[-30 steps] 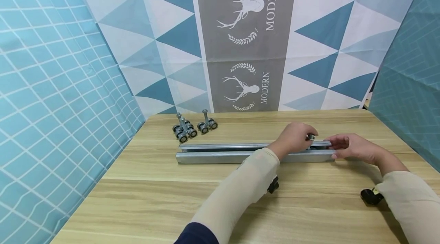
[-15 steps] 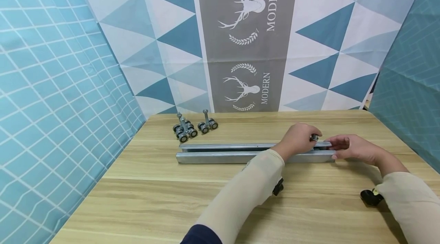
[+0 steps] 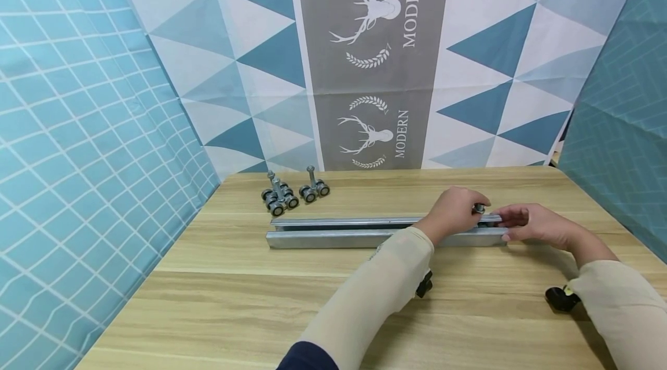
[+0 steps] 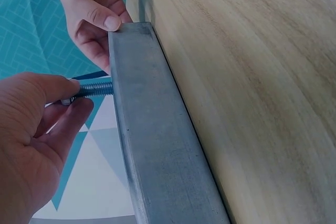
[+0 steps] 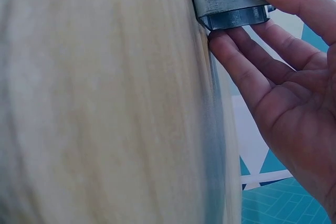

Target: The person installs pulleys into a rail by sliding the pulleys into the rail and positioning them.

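Observation:
A long metal channel rail (image 3: 323,239) lies across the wooden table with its slot facing up. Near its right end my left hand (image 3: 452,209) pinches a threaded bolt (image 4: 97,89) between thumb and fingers. The bolt's shank runs down into the slot, and whatever it joins inside is hidden by the rail's wall. My right hand (image 3: 542,225) grips the rail's right end, thumb on the near wall and fingers around the far side. In the right wrist view, the fingertips sit right at the rail's end opening (image 5: 236,18).
Several metal roller trolleys with upright bolts stand at the back left: a close cluster (image 3: 278,199) and a single trolley (image 3: 314,189) beside it. The wooden table (image 3: 234,306) runs back to a patterned cloth backdrop (image 3: 370,80), with blue tiled cloth (image 3: 78,156) on the left.
My left hand has slid a little to the right along the rail with the bolt, closer to the right hand. The right hand and the rail have stayed in place.

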Available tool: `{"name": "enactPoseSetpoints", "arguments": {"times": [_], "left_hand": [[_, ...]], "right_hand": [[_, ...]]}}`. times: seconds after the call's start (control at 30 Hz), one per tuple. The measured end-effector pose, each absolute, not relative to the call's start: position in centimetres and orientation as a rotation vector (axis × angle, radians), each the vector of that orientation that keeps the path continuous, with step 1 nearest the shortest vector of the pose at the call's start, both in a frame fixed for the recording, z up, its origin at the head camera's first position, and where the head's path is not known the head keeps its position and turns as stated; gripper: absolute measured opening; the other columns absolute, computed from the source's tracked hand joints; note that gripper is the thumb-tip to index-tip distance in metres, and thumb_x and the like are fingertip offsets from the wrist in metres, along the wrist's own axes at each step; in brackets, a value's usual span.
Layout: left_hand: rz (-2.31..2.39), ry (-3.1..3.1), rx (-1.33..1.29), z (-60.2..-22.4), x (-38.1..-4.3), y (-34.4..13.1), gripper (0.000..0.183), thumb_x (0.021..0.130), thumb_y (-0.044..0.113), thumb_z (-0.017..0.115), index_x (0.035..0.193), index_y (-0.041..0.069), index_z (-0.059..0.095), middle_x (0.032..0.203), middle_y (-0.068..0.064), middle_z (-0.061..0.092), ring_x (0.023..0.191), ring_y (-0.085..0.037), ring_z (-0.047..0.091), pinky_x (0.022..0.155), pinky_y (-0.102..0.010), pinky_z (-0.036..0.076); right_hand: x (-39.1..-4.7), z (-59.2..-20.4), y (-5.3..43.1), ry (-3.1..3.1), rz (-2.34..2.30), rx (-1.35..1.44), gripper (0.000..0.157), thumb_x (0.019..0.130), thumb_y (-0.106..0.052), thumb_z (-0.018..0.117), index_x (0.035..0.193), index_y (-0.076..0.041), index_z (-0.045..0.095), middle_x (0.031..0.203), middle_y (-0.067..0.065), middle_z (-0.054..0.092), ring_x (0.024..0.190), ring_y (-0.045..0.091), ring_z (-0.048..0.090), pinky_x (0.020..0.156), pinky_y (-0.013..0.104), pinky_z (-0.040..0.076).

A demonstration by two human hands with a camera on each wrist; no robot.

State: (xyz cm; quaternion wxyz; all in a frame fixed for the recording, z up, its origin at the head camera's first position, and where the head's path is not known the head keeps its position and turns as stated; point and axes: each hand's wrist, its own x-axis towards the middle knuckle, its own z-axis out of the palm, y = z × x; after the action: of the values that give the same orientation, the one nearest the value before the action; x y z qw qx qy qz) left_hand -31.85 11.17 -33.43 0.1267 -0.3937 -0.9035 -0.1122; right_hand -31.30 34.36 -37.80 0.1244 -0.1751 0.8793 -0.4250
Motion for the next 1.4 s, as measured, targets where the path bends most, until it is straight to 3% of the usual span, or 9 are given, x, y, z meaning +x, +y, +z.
{"name": "enactPoseSetpoints", "arguments": {"times": [0.37,0.47,0.6,0.7,0.9,1.4], "left_hand": [[-0.376,-2.705,-1.114,-33.3,-31.9,10.6,0.035,0.09,0.02,0.067,0.126,0.022,0.068,0.109,0.015,0.069,0.087,0.007,0.058,0.076,-0.007,0.043],[-0.35,-2.756,-1.083,-33.1,-31.9,10.3,0.037,0.088,0.022,0.07,0.125,0.022,0.067,0.108,0.014,0.068,0.087,0.006,0.058,0.075,-0.008,0.043],[-0.303,-2.812,-1.064,-32.9,-31.9,9.8,0.039,0.086,0.023,0.071,0.124,0.022,0.067,0.109,0.012,0.066,0.093,0.003,0.058,0.078,-0.01,0.043],[-0.265,-2.842,-1.071,-32.7,-31.8,9.2,0.038,0.086,0.024,0.07,0.125,0.022,0.067,0.114,0.012,0.066,0.101,0.001,0.057,0.084,-0.011,0.043],[-0.244,-2.867,-1.101,-32.0,-31.6,7.3,0.035,0.088,0.027,0.069,0.122,0.022,0.069,0.119,0.011,0.065,0.111,-0.002,0.055,0.09,-0.014,0.042],[-0.359,-2.794,-1.259,-30.7,-31.5,0.3,0.034,0.091,0.026,0.068,0.123,0.014,0.068,0.126,0.001,0.062,0.12,-0.013,0.054,0.1,-0.022,0.04]], "right_hand": [[-30.8,-37.1,33.6,2.672,-1.116,-0.614,0.067,0.084,-0.018,0.076,0.135,0.014,0.046,0.125,0.028,0.058,0.111,0.037,0.058,0.079,0.025,0.051],[-30.5,-36.8,33.0,2.741,-1.052,-0.661,0.068,0.084,-0.019,0.076,0.134,0.015,0.046,0.125,0.029,0.057,0.113,0.044,0.057,0.085,0.036,0.054],[-30.2,-36.3,32.2,2.841,-0.956,-0.692,0.065,0.083,-0.02,0.076,0.132,0.014,0.05,0.126,0.03,0.056,0.115,0.048,0.054,0.092,0.057,0.046],[-30.1,-36.0,31.6,2.888,-0.887,-0.726,0.06,0.082,-0.019,0.077,0.128,0.013,0.055,0.123,0.028,0.059,0.113,0.047,0.055,0.092,0.062,0.043],[-30.1,-35.7,30.9,2.93,-0.798,-0.775,0.054,0.079,-0.018,0.08,0.121,0.01,0.061,0.116,0.023,0.063,0.109,0.046,0.057,0.089,0.061,0.044],[-30.1,-35.2,29.8,3.008,-0.637,-0.789,0.057,0.073,-0.016,0.083,0.118,0.011,0.06,0.112,0.025,0.063,0.105,0.045,0.058,0.084,0.058,0.048]]}}
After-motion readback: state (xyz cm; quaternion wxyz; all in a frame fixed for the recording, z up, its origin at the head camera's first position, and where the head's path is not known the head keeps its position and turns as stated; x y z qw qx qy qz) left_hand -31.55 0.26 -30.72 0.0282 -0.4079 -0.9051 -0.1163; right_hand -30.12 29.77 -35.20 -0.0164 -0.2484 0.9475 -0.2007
